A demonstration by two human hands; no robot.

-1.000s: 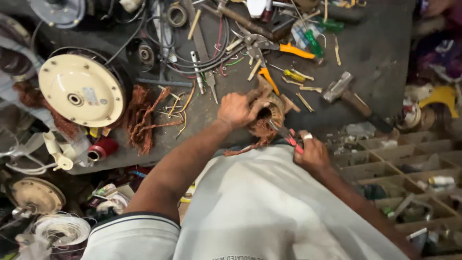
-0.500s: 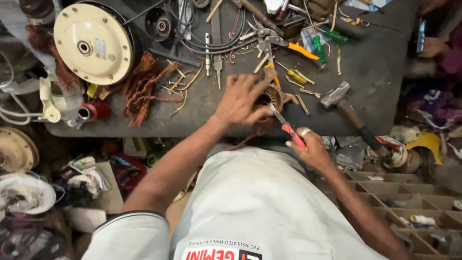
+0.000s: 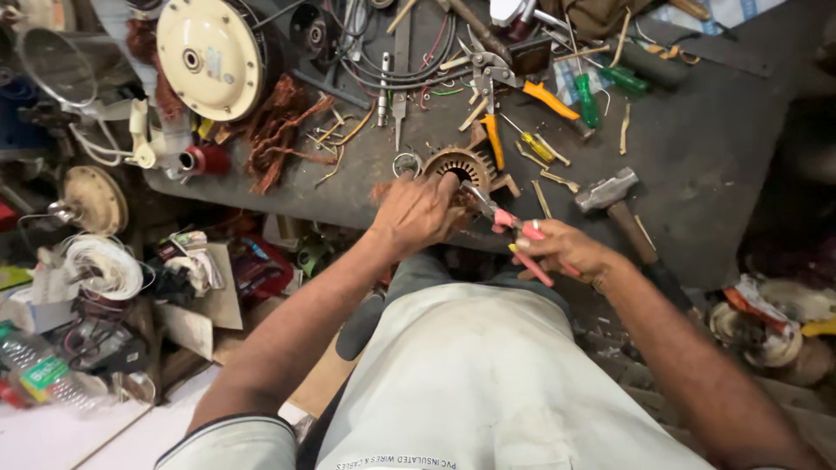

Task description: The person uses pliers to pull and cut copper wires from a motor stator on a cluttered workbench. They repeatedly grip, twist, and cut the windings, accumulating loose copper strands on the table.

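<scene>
Gripping the stator (image 3: 457,165) at the bench edge (image 3: 348,213), left hand (image 3: 416,213); right hand (image 3: 562,252) clasps pink-handled pliers (image 3: 509,228), clutter crowding.

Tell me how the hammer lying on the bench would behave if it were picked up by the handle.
The hammer looks head-heavy: a thick metal head on a slim dark handle, so it would probably dip at the head end. It seems stiff, with no visible flex. Its blocky head lies flat on the bench, so rolling looks unlikely.
</scene>
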